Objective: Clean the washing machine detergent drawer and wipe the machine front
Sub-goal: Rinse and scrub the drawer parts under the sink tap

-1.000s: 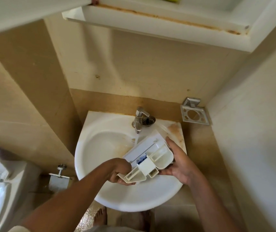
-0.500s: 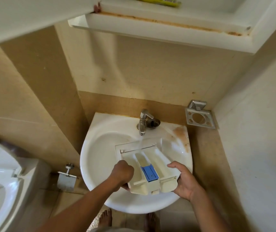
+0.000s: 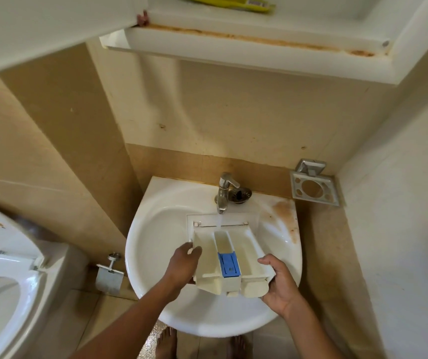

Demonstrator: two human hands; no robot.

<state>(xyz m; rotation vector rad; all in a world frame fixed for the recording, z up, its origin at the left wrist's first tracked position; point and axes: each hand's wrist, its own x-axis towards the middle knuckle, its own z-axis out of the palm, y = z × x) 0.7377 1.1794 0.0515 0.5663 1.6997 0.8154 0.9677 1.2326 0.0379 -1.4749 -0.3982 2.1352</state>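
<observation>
Nearest, the detergent drawer (image 3: pixel 229 252) is held level over the sink (image 3: pixel 155 244), clamped at its left edge by the left hand (image 3: pixel 183 263) and at its right front corner by the right hand (image 3: pixel 281 285). Farther back, water from the tap (image 3: pixel 223 191) is received at its rear panel.

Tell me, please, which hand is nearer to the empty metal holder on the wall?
The right hand. It grips the drawer's near right corner, on the holder's side of the sink. The left hand holds the drawer's left edge, farther away.
</observation>
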